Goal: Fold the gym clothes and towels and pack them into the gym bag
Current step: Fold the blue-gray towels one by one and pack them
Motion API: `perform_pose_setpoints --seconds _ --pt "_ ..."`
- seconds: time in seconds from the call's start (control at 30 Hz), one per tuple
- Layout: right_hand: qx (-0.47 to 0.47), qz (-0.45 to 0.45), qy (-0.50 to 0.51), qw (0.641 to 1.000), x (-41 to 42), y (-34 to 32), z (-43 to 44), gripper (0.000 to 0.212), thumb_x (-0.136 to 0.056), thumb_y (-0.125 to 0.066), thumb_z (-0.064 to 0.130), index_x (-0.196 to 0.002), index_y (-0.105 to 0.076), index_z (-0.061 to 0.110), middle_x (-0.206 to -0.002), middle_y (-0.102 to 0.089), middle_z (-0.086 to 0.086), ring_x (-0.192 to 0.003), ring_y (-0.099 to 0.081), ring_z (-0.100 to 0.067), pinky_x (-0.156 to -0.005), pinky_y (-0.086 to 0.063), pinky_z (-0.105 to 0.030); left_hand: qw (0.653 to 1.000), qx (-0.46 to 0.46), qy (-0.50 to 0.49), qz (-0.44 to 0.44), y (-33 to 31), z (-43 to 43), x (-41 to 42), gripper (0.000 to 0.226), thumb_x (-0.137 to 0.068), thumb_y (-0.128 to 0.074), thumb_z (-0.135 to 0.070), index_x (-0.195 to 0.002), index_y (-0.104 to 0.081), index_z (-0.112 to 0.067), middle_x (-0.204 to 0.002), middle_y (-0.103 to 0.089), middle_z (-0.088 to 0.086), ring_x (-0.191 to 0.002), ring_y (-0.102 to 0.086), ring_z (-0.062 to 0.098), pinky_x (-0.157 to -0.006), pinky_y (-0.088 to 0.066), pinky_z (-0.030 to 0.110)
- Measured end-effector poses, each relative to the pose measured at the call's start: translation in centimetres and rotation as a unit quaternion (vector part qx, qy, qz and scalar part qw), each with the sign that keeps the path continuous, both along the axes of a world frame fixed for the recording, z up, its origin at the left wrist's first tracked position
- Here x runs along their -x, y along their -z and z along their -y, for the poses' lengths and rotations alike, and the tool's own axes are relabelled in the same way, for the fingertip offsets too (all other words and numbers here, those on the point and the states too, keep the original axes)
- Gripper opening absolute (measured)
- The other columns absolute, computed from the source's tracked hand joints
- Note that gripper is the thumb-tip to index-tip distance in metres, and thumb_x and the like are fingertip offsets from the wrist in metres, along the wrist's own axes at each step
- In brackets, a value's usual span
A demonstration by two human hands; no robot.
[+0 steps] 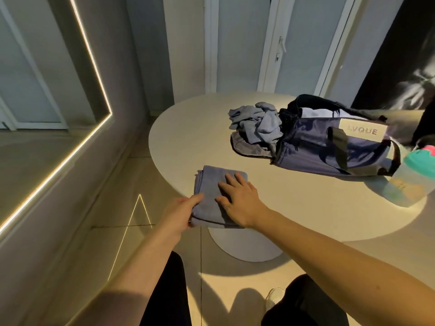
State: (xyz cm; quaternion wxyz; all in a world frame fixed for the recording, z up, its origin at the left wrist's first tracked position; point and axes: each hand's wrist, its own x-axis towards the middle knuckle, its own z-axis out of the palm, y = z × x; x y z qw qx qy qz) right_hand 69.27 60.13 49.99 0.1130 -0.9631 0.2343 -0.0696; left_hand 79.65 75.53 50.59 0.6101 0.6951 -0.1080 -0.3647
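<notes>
The right hand [237, 203] lies flat, fingers spread, on the folded blue cloth towel [209, 184] at the near left edge of the round pale table [188, 128]. The left hand [181, 212] pinches its side. The navy fabric gym bag [317, 147] sits far right.

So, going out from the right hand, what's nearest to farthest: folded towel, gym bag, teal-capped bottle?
1. folded towel, under the right hand, at the near edge.
2. gym bag, farther back and to the right.
3. teal-capped bottle, beyond the bag, far right.
</notes>
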Motion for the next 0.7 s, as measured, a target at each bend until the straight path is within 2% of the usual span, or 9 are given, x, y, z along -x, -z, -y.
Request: perform_pose_setpoints --seconds 0.07,0.13,0.23,0.33,0.43,0.57,0.63,0.7 --pt "-0.008 0.027 0.029 0.999 0.7 -0.4 -0.1 0.048 -0.093 -0.042 0.050 -0.121 -0.065 0.018 -0.139 -0.047 -0.010 -0.130 -0.035 -0.035 -0.098 -0.045 -0.049 0.999 0.006 0.015 -0.045 -0.4 0.0 -0.1 0.032 -0.094 -0.068 -0.037 -0.096 -0.072 -0.005 -0.069 -0.073 0.010 -0.063 -0.068 0.020 -0.072 -0.055 0.037" --pt "-0.037 0.012 0.058 0.998 1.0 -0.4 -0.1 0.034 -0.092 -0.052 0.044 -0.112 -0.067 0.021 -0.131 -0.049 -0.011 -0.123 -0.039 -0.038 -0.093 -0.046 -0.046 0.998 -0.006 0.029 -0.057 -1.0 0.0 -0.1 0.030 -0.093 -0.069 -0.039 -0.091 -0.069 -0.008 -0.052 -0.065 0.000 -0.047 -0.062 0.013 -0.061 -0.052 0.032" --pt "-0.068 -0.018 0.062 0.996 0.9 -0.4 0.2 0.031 -0.090 -0.054 0.046 -0.109 -0.069 0.027 -0.124 -0.058 -0.009 -0.123 -0.042 -0.037 -0.089 -0.041 -0.042 0.999 -0.040 0.034 -0.016 -1.6 0.2 0.0 0.026 -0.089 -0.075 -0.030 -0.087 -0.067 -0.005 -0.052 -0.064 0.002 -0.041 -0.060 0.013 -0.047 -0.050 0.026" --pt "-0.061 -0.045 0.074 0.994 1.3 -1.1 0.6 0.029 -0.092 -0.057 0.044 -0.111 -0.072 0.027 -0.119 -0.062 -0.009 -0.119 -0.041 -0.033 -0.086 -0.035 -0.037 0.996 -0.061 0.049 0.047 -2.3 0.3 0.2 0.023 -0.083 -0.077 -0.025 -0.086 -0.064 -0.006 -0.059 -0.061 0.007 -0.046 -0.056 0.017 -0.046 -0.045 0.026" --pt "-0.047 -0.074 0.096 0.992 2.3 -2.5 0.6 0.035 -0.096 -0.053 0.045 -0.120 -0.070 0.025 -0.121 -0.061 -0.010 -0.116 -0.040 -0.032 -0.087 -0.032 -0.036 0.985 -0.075 0.062 0.141 -2.7 0.5 1.1 0.013 -0.085 -0.072 -0.013 -0.086 -0.064 -0.003 -0.062 -0.058 0.009 -0.041 -0.051 0.012 -0.040 -0.040 0.021" --pt "-0.151 -0.080 0.161 0.972 2.5 -3.9 0.7 0.051 -0.096 -0.057 0.048 -0.135 -0.058 0.015 -0.131 -0.059 -0.013 -0.122 -0.049 -0.033 -0.103 -0.044 -0.041 0.955 -0.106 0.073 0.266 -3.0 1.3 1.9 0.011 -0.082 -0.067 -0.005 -0.082 -0.056 -0.007 -0.072 -0.059 0.013 -0.052 -0.057 0.020 -0.048 -0.048 0.029" --pt "-0.172 -0.086 0.197 0.961 2.4 -4.0 0.9 0.060 -0.089 -0.065 0.051 -0.133 -0.056 0.012 -0.127 -0.058 -0.013 -0.117 -0.051 -0.032 -0.095 -0.047 -0.039 0.942 -0.124 0.074 0.302 -3.1 1.7 2.1 0.013 -0.079 -0.067 -0.008 -0.082 -0.055 -0.008 -0.076 -0.064 0.010 -0.061 -0.061 0.024 -0.056 -0.050 0.034" --pt "-0.192 -0.098 0.219 0.952 2.9 -4.4 0.8 0.056 -0.083 -0.072 0.044 -0.126 -0.059 0.011 -0.116 -0.060 -0.013 -0.099 -0.053 -0.028 -0.083 -0.048 -0.035 0.934 -0.135 0.079 0.323 -3.1 2.0 2.3 0.014 -0.078 -0.068 -0.012 -0.086 -0.057 -0.011 -0.081 -0.066 0.008 -0.070 -0.065 0.026 -0.064 -0.054 0.038"
